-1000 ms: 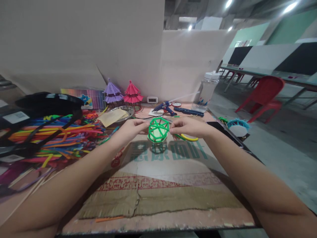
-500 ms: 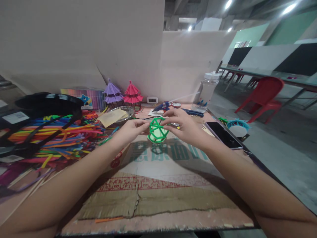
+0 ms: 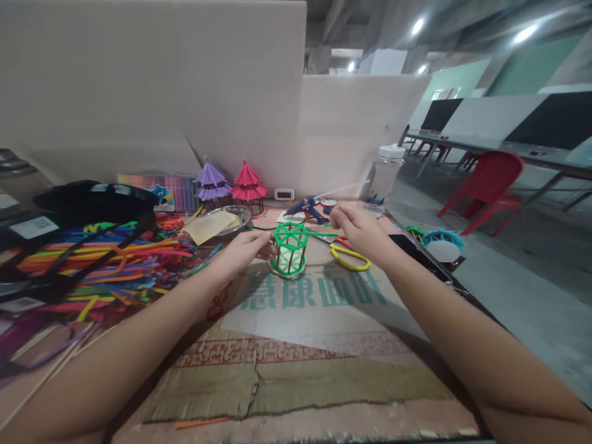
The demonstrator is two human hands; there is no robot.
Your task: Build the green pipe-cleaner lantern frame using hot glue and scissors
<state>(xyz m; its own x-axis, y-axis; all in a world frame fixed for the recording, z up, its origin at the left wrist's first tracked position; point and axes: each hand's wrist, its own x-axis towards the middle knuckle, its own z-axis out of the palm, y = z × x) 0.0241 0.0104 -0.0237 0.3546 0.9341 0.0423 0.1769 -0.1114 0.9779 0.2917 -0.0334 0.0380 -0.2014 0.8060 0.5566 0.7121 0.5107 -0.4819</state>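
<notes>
The tabletop [image 3: 370, 423] carries many things, and its middle is covered by a torn cardboard sheet [image 3: 324, 383]. Because this sheet has a crack and a raised-looking edge, an arm pulling on it could perhaps shift whatever rests on top.

The left hand [image 3: 246, 248] has its fingertips at the upper left rim of a green frame [image 3: 290, 251], and seems to grasp it lightly. The right hand [image 3: 363, 230] is apart from the frame, to its right, with the fingers bent inward; whether something is between them, I cannot tell.

Behind the frame lies a blue glue gun [image 3: 308, 209]. If it is hot, a hand reaching too far back could be burned. The scissors [image 3: 350, 256] lie below the right hand, so a careless descent might knock them against the frame.

The frame itself is upright over the cardboard, near the middle. Its brown posts look thin, and a strong squeeze from one side could bend them or make it lean.

Smallest is the green strip [image 3: 324, 234], which sticks out from the upper rim towards the right. If it is caught and pulled, its joint may come loose.
</notes>
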